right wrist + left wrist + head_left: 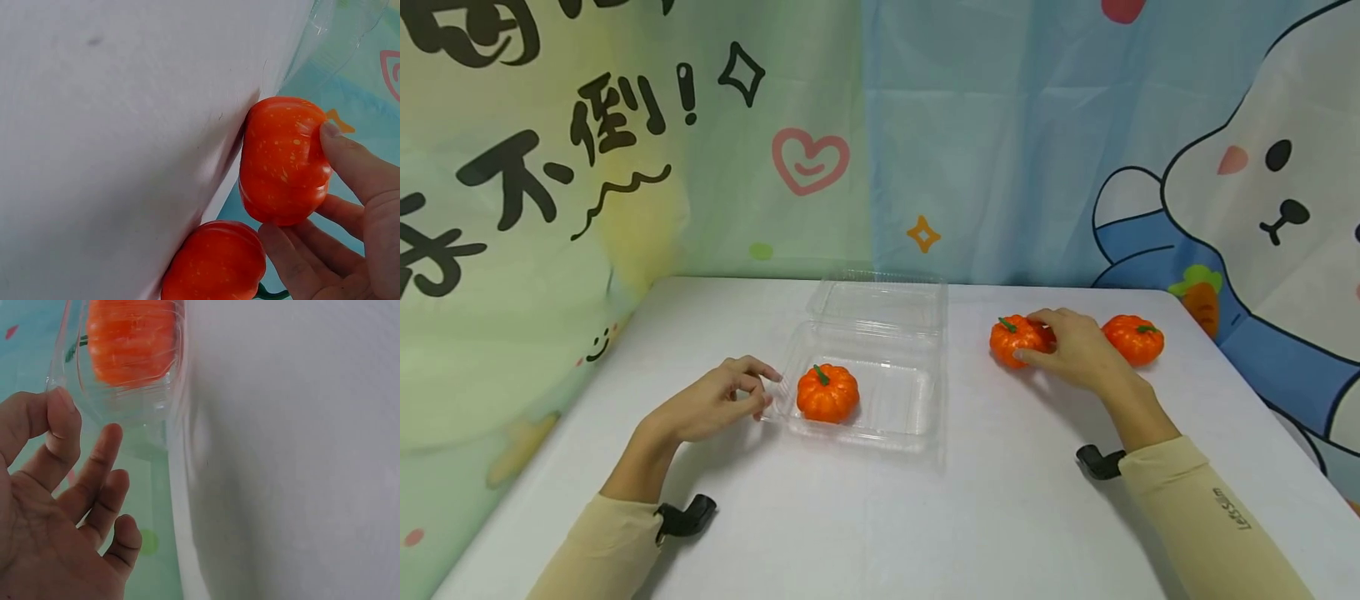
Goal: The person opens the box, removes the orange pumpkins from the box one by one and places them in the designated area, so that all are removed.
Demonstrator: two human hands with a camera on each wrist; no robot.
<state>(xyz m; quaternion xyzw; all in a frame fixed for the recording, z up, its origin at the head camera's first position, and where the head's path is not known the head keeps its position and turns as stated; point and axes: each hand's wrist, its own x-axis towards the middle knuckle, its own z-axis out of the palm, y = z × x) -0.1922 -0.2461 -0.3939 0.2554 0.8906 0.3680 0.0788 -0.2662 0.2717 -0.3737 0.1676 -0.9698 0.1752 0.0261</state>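
Note:
A clear plastic clamshell box (pixel 891 400) lies with its lid folded back on the white table. One small orange toy pumpkin (pixel 827 393) with a green stem sits in its left part. My left hand (pixel 718 400) pinches the box's left rim between thumb and index finger, the other fingers loosely bent, as the left wrist view shows. To the right of the box, my right hand (pixel 1078 350) grips a second toy pumpkin (pixel 284 162) between thumb and fingers, at the tabletop. Just right of that hand lies a third toy pumpkin (pixel 1135 340).
The open lid (pixel 880 302) reaches toward the table's back edge. Behind the white table (pixel 1000 500) hangs a printed cloth (pixel 985 150) with a cartoon animal and writing. Black wrist mounts (pixel 687 517) stick out from both sleeves.

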